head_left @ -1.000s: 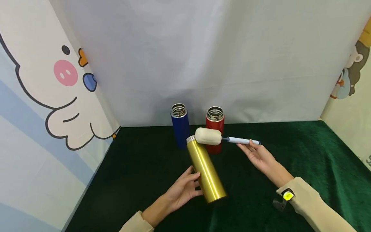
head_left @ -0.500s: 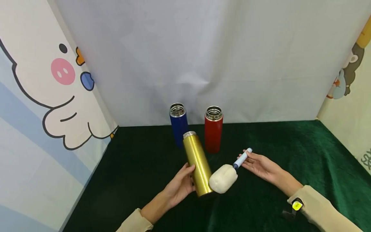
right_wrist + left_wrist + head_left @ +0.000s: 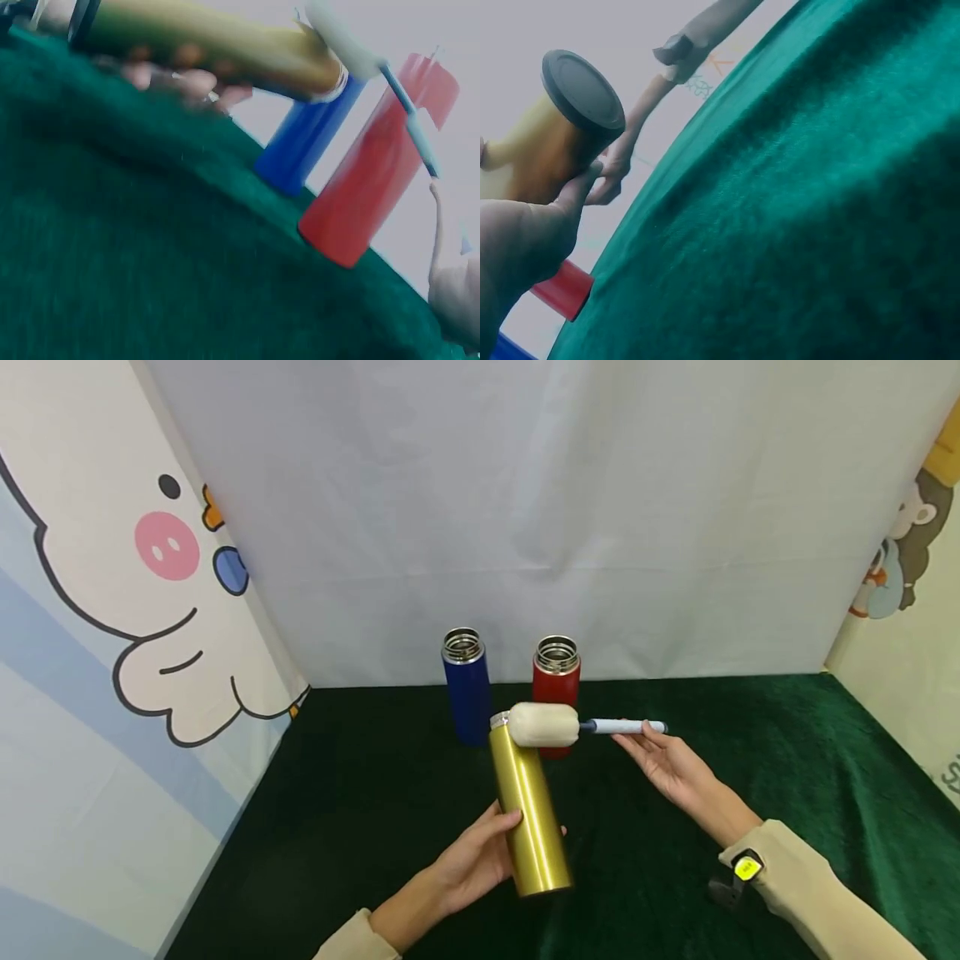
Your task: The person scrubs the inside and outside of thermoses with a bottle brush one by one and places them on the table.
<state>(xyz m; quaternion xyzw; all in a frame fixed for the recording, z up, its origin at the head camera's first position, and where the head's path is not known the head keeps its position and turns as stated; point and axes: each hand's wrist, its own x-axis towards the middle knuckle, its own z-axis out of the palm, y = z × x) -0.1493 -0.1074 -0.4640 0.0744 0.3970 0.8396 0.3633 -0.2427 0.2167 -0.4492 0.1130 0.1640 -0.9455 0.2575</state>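
Observation:
My left hand point(image 3: 474, 862) grips a gold metal bottle point(image 3: 531, 827) by its lower half. The bottle leans to the left, held off the green cloth, its silver-rimmed mouth at the top; its dark base point(image 3: 583, 88) faces the left wrist camera. In my right hand point(image 3: 667, 767), fingers and thumb pinch the light-blue handle point(image 3: 621, 727) of a sponge bottle brush. Its cream sponge head point(image 3: 543, 725) lies sideways across the upper side of the gold bottle, just below the rim, and overlaps the red bottle point(image 3: 379, 165) behind.
A blue bottle point(image 3: 468, 702) stands upright at the back beside the red one, both uncapped. Dark green velvet cloth point(image 3: 750, 735) covers the table. Behind it hangs a pale grey sheet point(image 3: 675, 527), with cartoon-printed panels point(image 3: 112, 635) at the sides.
The sponge head swung down toward the bottle's base half a second ago and is back up near its mouth. The gold bottle stands slightly more upright than one second ago.

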